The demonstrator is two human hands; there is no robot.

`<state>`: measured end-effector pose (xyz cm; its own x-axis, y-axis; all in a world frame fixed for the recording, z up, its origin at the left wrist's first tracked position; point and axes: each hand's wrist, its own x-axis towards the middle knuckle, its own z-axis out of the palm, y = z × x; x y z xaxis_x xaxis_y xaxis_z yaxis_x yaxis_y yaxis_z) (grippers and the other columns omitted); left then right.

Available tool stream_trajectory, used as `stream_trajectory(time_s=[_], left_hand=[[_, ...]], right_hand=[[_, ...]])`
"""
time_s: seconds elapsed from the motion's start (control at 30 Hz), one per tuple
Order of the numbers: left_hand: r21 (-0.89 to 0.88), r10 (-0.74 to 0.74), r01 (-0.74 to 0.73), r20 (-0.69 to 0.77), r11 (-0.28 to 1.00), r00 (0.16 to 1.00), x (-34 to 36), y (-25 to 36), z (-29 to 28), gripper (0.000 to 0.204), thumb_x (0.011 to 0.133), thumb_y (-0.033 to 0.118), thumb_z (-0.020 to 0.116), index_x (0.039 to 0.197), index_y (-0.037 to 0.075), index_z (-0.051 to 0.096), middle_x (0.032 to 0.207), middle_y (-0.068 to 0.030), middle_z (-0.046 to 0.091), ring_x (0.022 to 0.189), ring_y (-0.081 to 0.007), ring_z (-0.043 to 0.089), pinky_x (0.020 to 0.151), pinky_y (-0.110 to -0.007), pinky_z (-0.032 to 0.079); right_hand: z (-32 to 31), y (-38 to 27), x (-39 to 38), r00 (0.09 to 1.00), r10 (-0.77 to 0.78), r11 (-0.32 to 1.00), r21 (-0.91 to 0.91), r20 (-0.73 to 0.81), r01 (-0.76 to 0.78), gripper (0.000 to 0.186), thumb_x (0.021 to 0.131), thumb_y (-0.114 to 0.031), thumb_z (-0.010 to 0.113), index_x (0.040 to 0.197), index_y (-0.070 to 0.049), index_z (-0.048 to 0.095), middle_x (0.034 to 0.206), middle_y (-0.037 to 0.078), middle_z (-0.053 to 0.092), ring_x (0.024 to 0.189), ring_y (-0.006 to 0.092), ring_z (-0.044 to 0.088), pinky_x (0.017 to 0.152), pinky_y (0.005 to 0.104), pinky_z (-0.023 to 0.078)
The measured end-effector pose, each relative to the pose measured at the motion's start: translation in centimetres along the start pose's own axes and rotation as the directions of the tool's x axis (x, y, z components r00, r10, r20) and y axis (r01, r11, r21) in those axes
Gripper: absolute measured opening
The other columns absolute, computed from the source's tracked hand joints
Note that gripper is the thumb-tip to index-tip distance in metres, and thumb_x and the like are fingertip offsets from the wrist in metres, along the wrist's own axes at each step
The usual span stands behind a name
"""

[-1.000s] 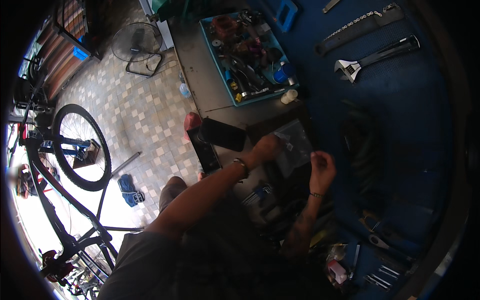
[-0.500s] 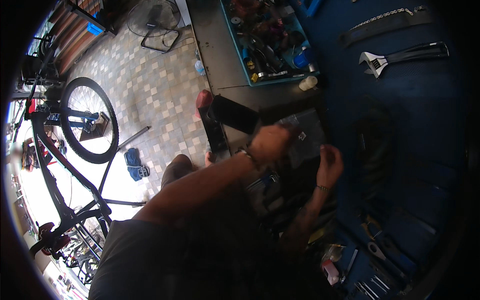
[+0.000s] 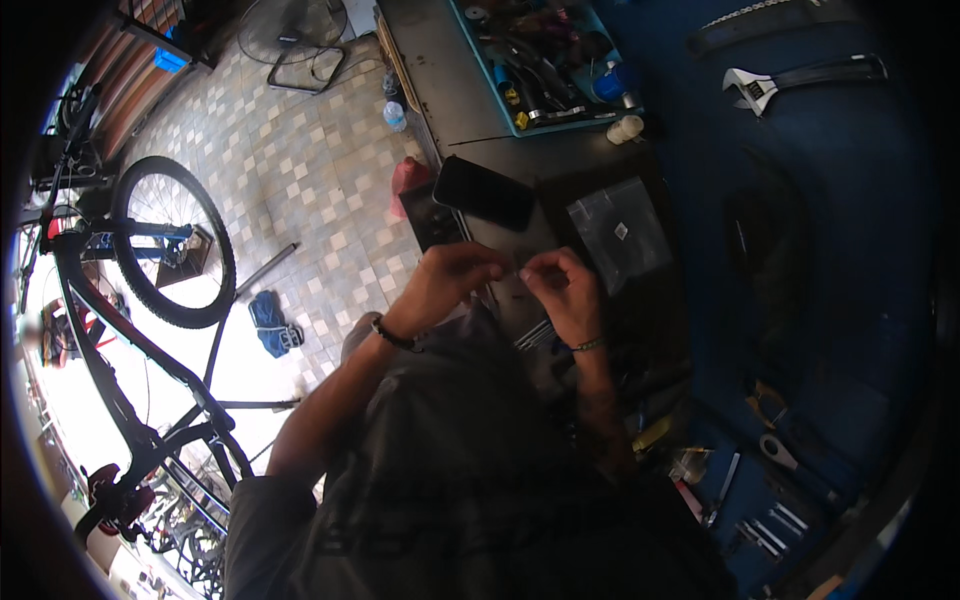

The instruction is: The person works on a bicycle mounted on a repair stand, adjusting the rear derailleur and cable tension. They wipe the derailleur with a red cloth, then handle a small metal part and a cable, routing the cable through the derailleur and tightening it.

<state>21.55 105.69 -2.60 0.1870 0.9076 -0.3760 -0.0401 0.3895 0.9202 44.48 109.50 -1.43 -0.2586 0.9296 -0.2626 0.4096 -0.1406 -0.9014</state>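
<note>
– What are the hands doing?
– The left hand [image 3: 452,272] and right hand [image 3: 560,290] meet fingertip to fingertip, both pinching a small thin part [image 3: 516,268] between them, too small to identify.
– What lies near?
– Just beyond the left hand is a black flat phone [image 3: 484,192]; beyond the right hand, a clear plastic bag [image 3: 620,232].

Clad in a dark grey short-sleeved shirt [image 3: 450,480] with faint darker lettering across the cloth, too dim to make out; sleeve hem ending well back from the left hand [image 3: 450,280], above the elbow. Forearms bare below that. Thin black bracelet [image 3: 392,335] circling the wrist just behind the left hand. Slim greenish band [image 3: 588,345] circling the wrist just behind the right hand [image 3: 562,290]. No gloves, fingers bare on both.
</note>
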Motion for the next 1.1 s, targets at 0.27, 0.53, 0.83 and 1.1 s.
stream_trajectory(time_s=[0.27,0.53,0.83,1.1], left_hand=[[-0.202,0.043,-0.055,-0.065,0.978,0.997,-5.7,-1.2,-2.0,0.023,0.101,0.019,0.076,0.116,0.002,0.078,0.098,-0.0063,0.078,0.081,-0.0118,0.074,0.065,-0.027,0.060],[-0.306,0.137,-0.238,-0.319,0.922,0.938,-16.8,-4.3,-5.9,0.024,0.098,0.020,0.074,0.107,-0.001,0.077,0.085,-0.0075,0.077,0.073,-0.0140,0.074,0.063,-0.028,0.060],[-0.423,0.056,-0.370,-0.594,0.827,0.803,-34.2,-9.6,-9.0,0.021,0.100,0.021,0.071,0.104,0.001,0.075,0.084,-0.0061,0.076,0.076,-0.0126,0.074,0.063,-0.028,0.058],[-0.476,-0.016,-0.519,-0.747,0.710,0.664,-43.7,-13.4,-8.5,0.024,0.101,0.025,0.071,0.110,0.002,0.075,0.088,-0.0060,0.073,0.080,-0.0145,0.073,0.061,-0.027,0.057]], right_hand=[[4.6,-3.3,-3.1,0.988,-0.122,0.992,-0.017,0.096,0.125,0.014,0.094,-0.011,0.078,0.103,-0.001,0.072,0.103,0.004,0.068,0.090,0.0129,0.067,0.078,0.0289,0.053],[13.2,-6.6,-5.3,0.893,-0.246,0.961,-0.026,0.376,0.276,0.010,0.095,-0.005,0.077,0.100,0.001,0.070,0.100,0.003,0.063,0.087,0.0108,0.064,0.077,0.0258,0.052],[27.0,-11.5,-12.5,0.643,-0.353,0.892,0.037,0.680,0.450,0.013,0.095,-0.009,0.081,0.099,-0.001,0.071,0.095,0.000,0.063,0.082,0.0095,0.065,0.074,0.0256,0.051],[34.3,-10.1,-16.9,0.527,-0.310,0.928,0.130,0.791,0.350,0.027,0.099,-0.017,0.080,0.120,-0.004,0.070,0.101,0.002,0.069,0.092,0.0086,0.064,0.079,0.0259,0.052]])
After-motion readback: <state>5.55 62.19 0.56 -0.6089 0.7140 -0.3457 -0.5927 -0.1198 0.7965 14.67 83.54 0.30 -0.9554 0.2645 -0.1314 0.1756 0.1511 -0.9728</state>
